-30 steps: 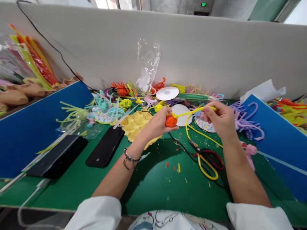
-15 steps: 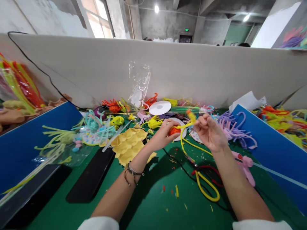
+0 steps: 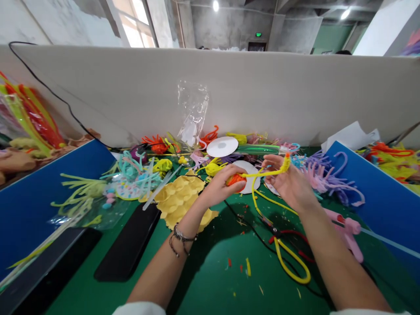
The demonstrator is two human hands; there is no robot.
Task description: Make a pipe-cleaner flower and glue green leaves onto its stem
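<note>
In the head view, the left hand (image 3: 217, 188) has its fingers closed around an orange ball (image 3: 234, 179) above the green counter (image 3: 200, 286). A yellow strand (image 3: 269, 173) runs from it to the right hand (image 3: 292, 186), its fingers loosely spread. Scissors (image 3: 274, 230) lie nearby.

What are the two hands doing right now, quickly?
Left hand: closed on a fuzzy orange ball.
Right hand: open, beside a thin, fuzzy yellow stem; whether they touch cannot be told.
</note>
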